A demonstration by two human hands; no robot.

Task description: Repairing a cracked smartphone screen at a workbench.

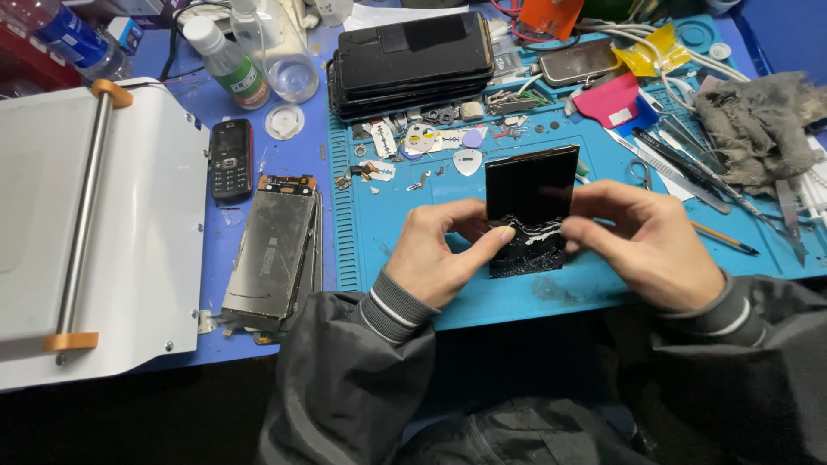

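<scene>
Both hands pinch one cracked black glass phone panel (529,209) above the blue silicone work mat (482,297).

Left hand (439,251) closed on its lower left edge, thumb across the broken seam; right hand (642,241) closed on the right edge. I judge that the shattered lower part could snap off or cut my thumb if I flex it. Left to right on the tabletop (220,331) I count one white roller machine (95,224), one small black keypad phone (232,158), one opened silver phone body (274,254), two clear bottles, one stack of dark phones (412,62), one grey rag (758,125).
</scene>
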